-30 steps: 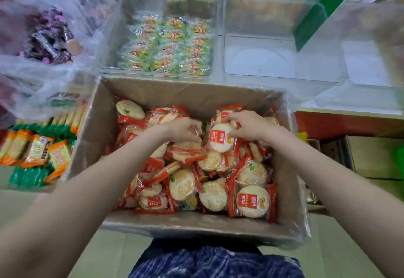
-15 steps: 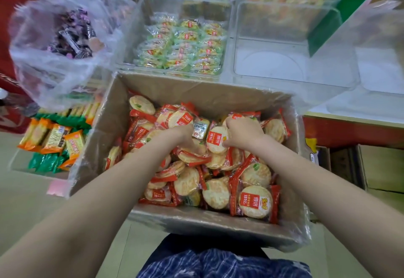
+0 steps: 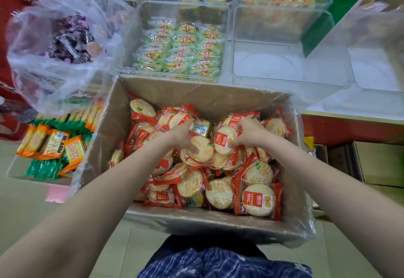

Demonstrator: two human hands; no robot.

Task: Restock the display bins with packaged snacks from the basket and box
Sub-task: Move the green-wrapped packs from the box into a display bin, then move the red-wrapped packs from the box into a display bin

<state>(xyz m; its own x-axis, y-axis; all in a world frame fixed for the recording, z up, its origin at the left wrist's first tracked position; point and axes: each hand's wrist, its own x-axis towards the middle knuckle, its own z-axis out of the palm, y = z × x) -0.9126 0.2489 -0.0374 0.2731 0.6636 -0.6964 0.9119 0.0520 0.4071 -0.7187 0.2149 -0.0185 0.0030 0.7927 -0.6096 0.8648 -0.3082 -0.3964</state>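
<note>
Both bare forearms extend forward and converge toward the centre of the view, the left entering from the lower left corner, the right from the lower right edge. Left hand (image 3: 182, 134): palm down, wrist slightly bent, fingers curled downward around a round rice cracker packet (image 3: 201, 148). Right hand (image 3: 247, 132): palm down, fingers (image 3: 232, 144) curled, pinching the edge of a second rice cracker packet with a red label (image 3: 224, 143). The two hands lie close together, knuckles uppermost, not touching each other
</note>
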